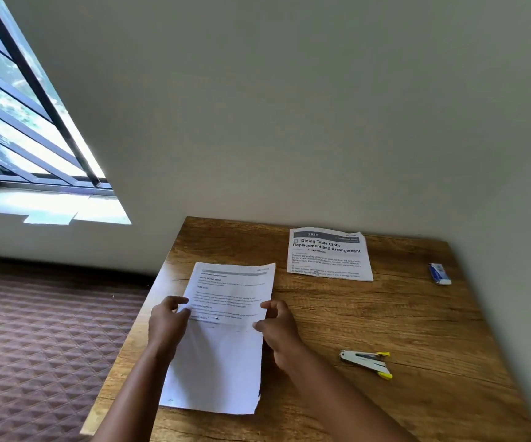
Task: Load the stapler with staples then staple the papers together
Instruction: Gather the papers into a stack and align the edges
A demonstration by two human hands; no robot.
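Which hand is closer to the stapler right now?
Right. The right hand sits at the paper's right edge, left of the stapler; the left hand is across the sheet, farther away.

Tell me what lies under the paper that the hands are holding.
The paper lies on the wooden table, which shows all round it. The left hand and right hand grip its side edges. Whether more sheets lie beneath the top one is hidden.

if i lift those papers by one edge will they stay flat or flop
The papers would likely flop: thin sheets, already creased across the middle. They probably fan apart too, since the stapler lies apart on the table, so nothing visibly binds them.
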